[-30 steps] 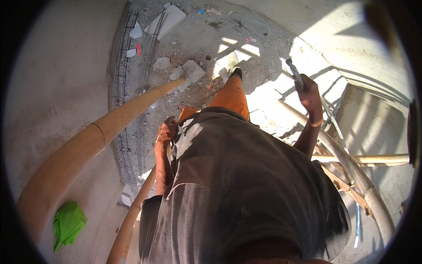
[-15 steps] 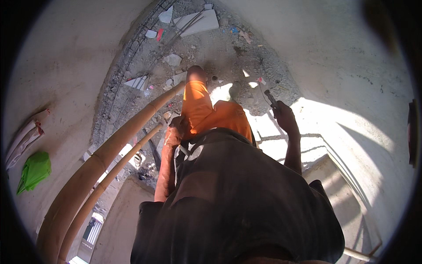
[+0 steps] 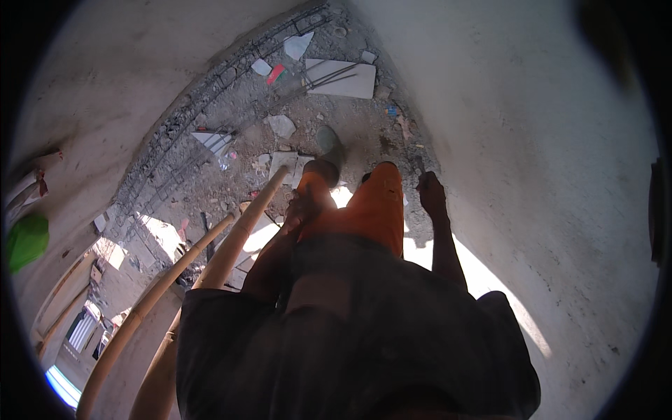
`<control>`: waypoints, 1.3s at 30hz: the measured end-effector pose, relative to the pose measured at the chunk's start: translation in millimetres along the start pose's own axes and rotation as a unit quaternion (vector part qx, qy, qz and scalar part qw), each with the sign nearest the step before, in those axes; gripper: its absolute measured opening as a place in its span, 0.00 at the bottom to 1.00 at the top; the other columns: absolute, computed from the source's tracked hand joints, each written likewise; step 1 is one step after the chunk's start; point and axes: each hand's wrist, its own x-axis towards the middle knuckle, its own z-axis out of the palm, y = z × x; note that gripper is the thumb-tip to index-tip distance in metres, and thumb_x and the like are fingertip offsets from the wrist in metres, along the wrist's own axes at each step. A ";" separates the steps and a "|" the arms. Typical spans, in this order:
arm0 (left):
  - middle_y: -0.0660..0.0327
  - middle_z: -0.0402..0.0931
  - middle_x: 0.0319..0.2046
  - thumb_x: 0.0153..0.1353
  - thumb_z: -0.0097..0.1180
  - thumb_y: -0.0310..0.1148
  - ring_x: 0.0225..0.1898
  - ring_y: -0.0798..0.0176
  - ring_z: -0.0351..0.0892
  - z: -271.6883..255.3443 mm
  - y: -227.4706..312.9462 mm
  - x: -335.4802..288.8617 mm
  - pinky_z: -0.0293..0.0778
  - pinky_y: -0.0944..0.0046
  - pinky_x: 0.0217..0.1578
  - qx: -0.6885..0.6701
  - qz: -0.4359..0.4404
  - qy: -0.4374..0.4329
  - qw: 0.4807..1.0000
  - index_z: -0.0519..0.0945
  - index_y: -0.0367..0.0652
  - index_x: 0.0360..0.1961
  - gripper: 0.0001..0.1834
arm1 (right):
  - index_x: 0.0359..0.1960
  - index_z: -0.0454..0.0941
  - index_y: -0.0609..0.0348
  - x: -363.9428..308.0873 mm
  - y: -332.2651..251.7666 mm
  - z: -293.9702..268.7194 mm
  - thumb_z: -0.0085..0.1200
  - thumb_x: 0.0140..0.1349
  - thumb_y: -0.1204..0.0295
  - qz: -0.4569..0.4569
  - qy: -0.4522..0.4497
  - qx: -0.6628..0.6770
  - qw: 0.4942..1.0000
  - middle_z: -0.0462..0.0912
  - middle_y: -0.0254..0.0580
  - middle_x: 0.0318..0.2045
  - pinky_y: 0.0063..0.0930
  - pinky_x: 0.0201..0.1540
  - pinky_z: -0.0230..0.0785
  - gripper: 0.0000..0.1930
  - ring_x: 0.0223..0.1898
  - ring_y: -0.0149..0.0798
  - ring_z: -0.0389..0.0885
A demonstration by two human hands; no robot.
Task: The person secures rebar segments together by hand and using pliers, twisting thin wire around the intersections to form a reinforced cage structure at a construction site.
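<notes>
My right hand (image 3: 432, 194) is closed round a short, narrow greyish tool (image 3: 420, 164) at my right side, its end jutting forward past my fingers. The tool's kind is too dark to make out. My left hand (image 3: 301, 208) is in shadow at the left thigh of my orange trousers (image 3: 374, 213), and its fingers are hard to tell apart. Close to its left stands a thick bamboo pole (image 3: 245, 220). A thinner bamboo pole (image 3: 168, 276) slants beside that one. One boot (image 3: 329, 143) shows ahead of me on the rubble.
Pale walls rise at left (image 3: 161, 49) and right (image 3: 518, 161). Steel bar cages (image 3: 210, 94) lie along the left wall over broken rubble. A white slab (image 3: 350, 78) with thin rods sits ahead, near several broken pieces (image 3: 282, 126). A green bag (image 3: 28, 241) is at far left.
I have stepped forward into shade, one boot now ahead. My right hand still holds the tool and is nearer the right wall. The bamboo poles now appear closer beside me.
</notes>
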 end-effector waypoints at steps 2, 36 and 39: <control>0.34 0.67 0.56 0.63 0.50 0.57 0.54 0.36 0.75 41.9 -20.6 35.8 0.73 0.43 0.53 0.015 -0.037 -0.013 0.999 0.54 0.42 0.68 0.41 | 0.40 0.72 0.56 58.9 11.5 24.2 0.52 0.65 0.69 0.013 -0.003 -0.037 0.999 0.82 0.54 0.30 0.50 0.40 0.72 0.07 0.38 0.59 0.82; 0.55 0.83 0.38 0.68 0.49 0.60 0.46 0.58 0.83 -7.1 -132.4 428.1 0.75 0.58 0.47 -0.636 -0.142 0.042 0.757 0.81 0.34 0.42 0.33 | 0.33 0.79 0.64 703.5 103.8 343.3 0.53 0.65 0.64 -0.119 -0.202 -0.118 0.965 0.82 0.52 0.30 0.43 0.38 0.71 0.13 0.33 0.51 0.80; 0.55 0.82 0.40 0.68 0.48 0.59 0.46 0.57 0.82 18.2 -141.9 485.4 0.75 0.58 0.47 -0.643 -0.129 0.019 0.755 0.80 0.35 0.42 0.31 | 0.37 0.81 0.67 677.9 29.1 324.9 0.48 0.66 0.64 -0.218 -0.160 -0.408 0.872 0.82 0.63 0.35 0.51 0.43 0.70 0.16 0.40 0.65 0.81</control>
